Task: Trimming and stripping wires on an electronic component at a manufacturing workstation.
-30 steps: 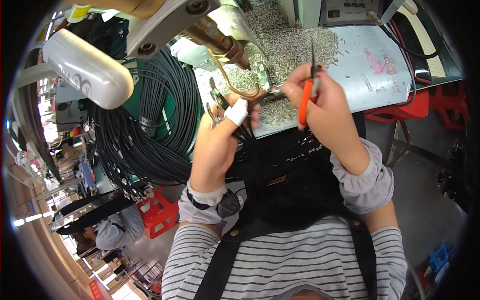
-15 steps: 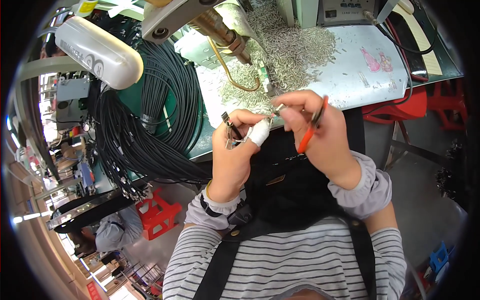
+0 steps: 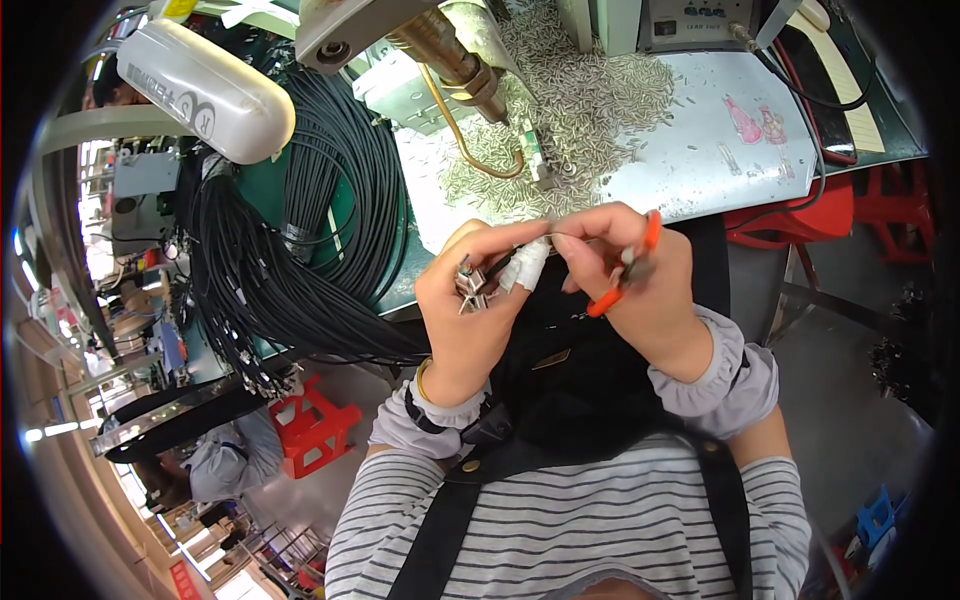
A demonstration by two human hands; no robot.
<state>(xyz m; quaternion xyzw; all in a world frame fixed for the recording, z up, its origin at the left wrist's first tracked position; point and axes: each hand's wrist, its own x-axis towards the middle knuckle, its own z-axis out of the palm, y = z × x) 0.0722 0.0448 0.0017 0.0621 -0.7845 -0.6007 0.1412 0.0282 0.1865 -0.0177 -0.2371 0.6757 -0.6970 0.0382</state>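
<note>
The left hand's [image 3: 462, 318] fingers grasp metal-tipped cables [image 3: 471, 285] before the bench's [image 3: 690, 175] front edge. The right hand's [image 3: 652, 305] curl around orange-handled scissors [image 3: 606, 303], fingertips meeting the left's; anything pinched there is too small to tell.

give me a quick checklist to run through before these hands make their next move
1. Left hand gripping the metal connector ends: ok, they poke out of its grasp.
2. Right hand keeping hold of the orange-handled tool: ok.
3. Tool's blade pointing safely away: cannot tell, blurred.
4. White wrap on the left thumb: ok, in place.
5. Both hands clear of the metal nozzle: ok, apart.
6. Surface around the nozzle uncluttered: not ok, loose metal pieces lie scattered.
</note>
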